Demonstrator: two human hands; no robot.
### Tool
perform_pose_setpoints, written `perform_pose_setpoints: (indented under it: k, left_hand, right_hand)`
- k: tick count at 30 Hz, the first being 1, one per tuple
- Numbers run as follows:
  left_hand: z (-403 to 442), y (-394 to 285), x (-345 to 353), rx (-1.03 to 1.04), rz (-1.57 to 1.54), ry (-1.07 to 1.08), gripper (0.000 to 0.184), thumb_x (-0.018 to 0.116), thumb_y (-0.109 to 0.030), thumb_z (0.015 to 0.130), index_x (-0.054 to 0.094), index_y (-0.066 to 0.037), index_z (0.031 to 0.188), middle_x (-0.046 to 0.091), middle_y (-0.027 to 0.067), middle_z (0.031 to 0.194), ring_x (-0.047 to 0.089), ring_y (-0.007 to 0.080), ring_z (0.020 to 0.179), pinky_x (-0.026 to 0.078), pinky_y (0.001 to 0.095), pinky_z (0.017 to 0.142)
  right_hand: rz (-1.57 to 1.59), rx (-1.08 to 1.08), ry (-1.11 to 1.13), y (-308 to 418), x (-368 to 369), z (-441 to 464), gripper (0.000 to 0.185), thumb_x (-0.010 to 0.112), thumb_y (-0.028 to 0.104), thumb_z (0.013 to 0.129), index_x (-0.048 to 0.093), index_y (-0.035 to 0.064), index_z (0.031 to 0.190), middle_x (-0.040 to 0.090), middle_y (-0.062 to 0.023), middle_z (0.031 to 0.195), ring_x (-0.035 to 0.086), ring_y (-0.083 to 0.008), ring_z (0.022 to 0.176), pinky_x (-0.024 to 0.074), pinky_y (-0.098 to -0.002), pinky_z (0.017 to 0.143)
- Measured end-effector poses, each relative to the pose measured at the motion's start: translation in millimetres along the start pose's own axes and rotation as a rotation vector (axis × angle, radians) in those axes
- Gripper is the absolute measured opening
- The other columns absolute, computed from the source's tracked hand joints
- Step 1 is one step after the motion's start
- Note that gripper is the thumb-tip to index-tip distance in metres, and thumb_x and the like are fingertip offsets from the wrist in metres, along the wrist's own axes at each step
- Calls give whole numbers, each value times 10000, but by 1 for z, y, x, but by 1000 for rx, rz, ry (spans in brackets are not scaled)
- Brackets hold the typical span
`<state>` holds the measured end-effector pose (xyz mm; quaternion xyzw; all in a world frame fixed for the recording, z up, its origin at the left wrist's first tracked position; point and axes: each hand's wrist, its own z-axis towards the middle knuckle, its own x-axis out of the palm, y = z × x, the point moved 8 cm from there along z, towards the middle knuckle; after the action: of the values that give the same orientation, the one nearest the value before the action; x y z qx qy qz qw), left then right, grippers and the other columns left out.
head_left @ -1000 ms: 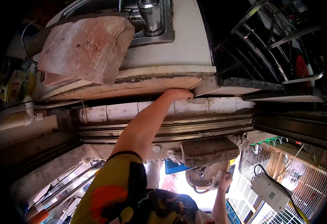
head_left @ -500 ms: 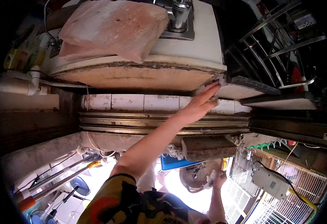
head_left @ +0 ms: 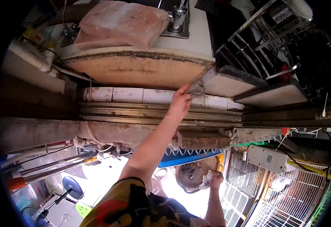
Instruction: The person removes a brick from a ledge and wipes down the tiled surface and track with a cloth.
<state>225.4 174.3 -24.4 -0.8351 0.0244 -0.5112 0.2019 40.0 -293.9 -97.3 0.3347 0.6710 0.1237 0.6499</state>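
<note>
Head view: left hand (head_left: 179, 101) is stretched out to below the edge of the desk (head_left: 199, 42), fingers pinching a grey wad (head_left: 196, 90) by its near end. The rest sticks out past the fingertips, I'd guess so the skin stays back from the stained corner by the panel (head_left: 135, 69) and tiles (head_left: 127, 94). Can't confirm from here whether the wad touches either.

Right hand (head_left: 217, 178) is low beside the pan (head_left: 187, 174), fingers closed on a pale wad (head_left: 206, 181) that overlaps the pan's rim in my view; contact not readable. Probably held off to that side to stay out of the left arm's way.

Two pink slabs (head_left: 124, 23) lie stacked by the tap (head_left: 178, 19), broad faces down, likely their steadiest pose. White box (head_left: 266, 158) shows against the cage (head_left: 236, 198); resting or hung, I can't tell
</note>
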Motion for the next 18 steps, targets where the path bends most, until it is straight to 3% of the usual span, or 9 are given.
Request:
perform_pose_setpoints:
  k: [4, 5, 7, 9, 10, 11, 14, 17, 18]
  left_hand:
    - [-2, -27, -31, 27, 157, 52, 385, 486, 116, 715, 599, -60, 1038, 615, 35, 825, 514, 75, 574, 410, 211, 449]
    - [-5, -50, -43, 26, 405, 23, 398, 477, 116, 687, 610, -62, 1017, 619, 30, 893, 550, 95, 685, 454, 227, 550]
    - [-11, -122, -51, 407, 919, 76, 370, 476, 101, 655, 628, -36, 962, 621, 27, 999, 556, 169, 955, 414, 262, 858]
    - [-22, -198, -71, 714, 1736, -99, 355, 515, 80, 645, 622, -33, 965, 630, 114, 980, 584, 190, 912, 449, 295, 801]
    - [-40, -227, -68, 569, 1799, -265, 301, 540, 48, 664, 628, -59, 931, 622, 151, 933, 604, 297, 860, 477, 346, 769]
    - [-46, -247, -75, 807, 2109, -189, 278, 543, 40, 671, 629, -53, 919, 609, 171, 927, 575, 335, 905, 468, 394, 776]
    - [-35, -293, -163, 694, 2441, -300, 280, 549, 42, 705, 623, -52, 958, 570, 194, 1018, 532, 375, 953, 468, 446, 779]
    - [-27, -271, -153, 253, 2522, -235, 330, 545, 55, 679, 629, -64, 975, 581, 182, 1017, 539, 355, 963, 461, 439, 811]
    - [-5, -257, -168, 263, 2526, -97, 382, 543, 65, 648, 644, -90, 982, 595, 165, 1019, 549, 337, 964, 455, 419, 836]
  right_hand:
    - [-4, 31, 45, -10, -6, 3, 282, 620, 218, 748, 626, -39, 863, 625, -140, 684, 584, -201, 607, 457, -317, 574]
    - [-8, 38, 54, 1, -9, 2, 266, 615, 206, 748, 623, -35, 862, 621, -162, 695, 585, -228, 618, 457, -336, 586]
    - [-13, 48, 82, 11, -10, 1, 234, 605, 182, 750, 616, -25, 860, 612, -206, 716, 587, -282, 640, 458, -374, 611]
    - [-14, -27, 76, 9, -8, 3, 193, 593, 148, 753, 608, -23, 842, 609, -189, 704, 580, -271, 625, 455, -368, 596]
    - [-6, -42, 69, 6, -6, 4, 182, 591, 140, 751, 606, -20, 835, 608, -184, 700, 577, -268, 620, 455, -364, 593]
    - [1, -58, 63, 5, -3, 3, 171, 589, 132, 749, 605, -18, 829, 607, -179, 695, 575, -265, 615, 455, -360, 590]
    - [72, -28, 64, 8, 0, 0, 141, 588, 106, 726, 603, -4, 812, 590, -115, 652, 556, -190, 579, 440, -315, 545]
    - [30, 24, 65, 32, -3, 1, 139, 580, 85, 720, 605, -6, 822, 597, -107, 665, 558, -182, 584, 441, -300, 547]
    - [24, 65, 73, 33, -4, -1, 140, 576, 78, 718, 606, -7, 826, 600, -108, 671, 559, -184, 586, 441, -297, 549]
